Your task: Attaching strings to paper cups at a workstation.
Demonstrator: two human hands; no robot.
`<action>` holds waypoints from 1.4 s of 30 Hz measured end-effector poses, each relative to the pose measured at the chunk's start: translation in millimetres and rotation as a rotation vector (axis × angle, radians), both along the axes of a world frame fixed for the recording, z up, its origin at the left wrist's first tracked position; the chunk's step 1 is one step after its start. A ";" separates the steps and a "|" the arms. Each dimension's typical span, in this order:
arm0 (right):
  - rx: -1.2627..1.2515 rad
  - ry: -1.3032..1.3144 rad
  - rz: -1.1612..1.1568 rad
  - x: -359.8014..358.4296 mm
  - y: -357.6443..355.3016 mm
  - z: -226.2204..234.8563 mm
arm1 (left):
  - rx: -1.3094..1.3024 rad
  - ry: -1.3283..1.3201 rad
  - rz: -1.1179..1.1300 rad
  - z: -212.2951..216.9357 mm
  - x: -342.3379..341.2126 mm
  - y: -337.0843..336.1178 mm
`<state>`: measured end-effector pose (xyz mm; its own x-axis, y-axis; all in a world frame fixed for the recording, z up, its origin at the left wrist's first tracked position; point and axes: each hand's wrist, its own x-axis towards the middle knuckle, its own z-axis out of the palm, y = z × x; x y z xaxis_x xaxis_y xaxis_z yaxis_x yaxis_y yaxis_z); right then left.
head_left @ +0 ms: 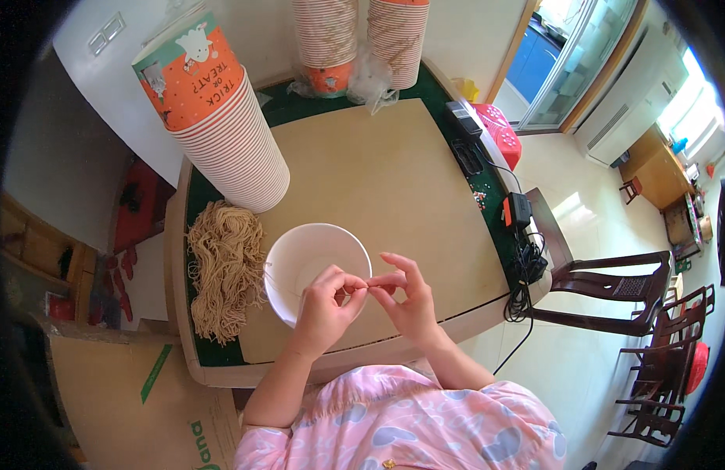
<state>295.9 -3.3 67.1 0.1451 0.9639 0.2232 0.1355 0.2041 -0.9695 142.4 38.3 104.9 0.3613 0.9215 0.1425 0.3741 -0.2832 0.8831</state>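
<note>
Three cup stacks [233, 145], cords [224, 270] — hands [323, 312] by bucket [300, 244]

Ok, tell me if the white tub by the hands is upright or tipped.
Upright: the white tub stands on the board, its round mouth facing up and its inside showing.

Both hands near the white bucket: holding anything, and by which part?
Cannot be told: left hand and right hand meet at pinched fingertips, but anything between them is too small to make out.

The green bench [219, 356] bears a tan board [394, 180]. Yarn [225, 270] and cups [231, 149] line the left edge, adapters [518, 210] the right. A tub [306, 262] stands toward the near edge.
</note>
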 end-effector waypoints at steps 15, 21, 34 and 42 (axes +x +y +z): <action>0.135 -0.092 -0.003 -4.2 5.8 -4.0 | 0.268 0.214 0.115 1.8 5.2 -10.3; 0.078 0.005 0.030 -0.8 9.1 -7.4 | 0.232 0.180 0.117 -1.0 3.9 -8.2; 0.063 -0.001 0.009 0.4 8.2 -4.0 | 0.200 0.155 0.131 0.8 4.1 -10.0; 0.009 -0.015 -0.020 -3.9 4.1 1.0 | 0.228 0.151 0.170 1.1 9.0 -14.5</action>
<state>292.0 0.8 68.1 0.1606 0.9589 0.2341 0.1538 0.2100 -0.9655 151.5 23.8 106.0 0.2378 0.9211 0.3084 0.5553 -0.3894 0.7348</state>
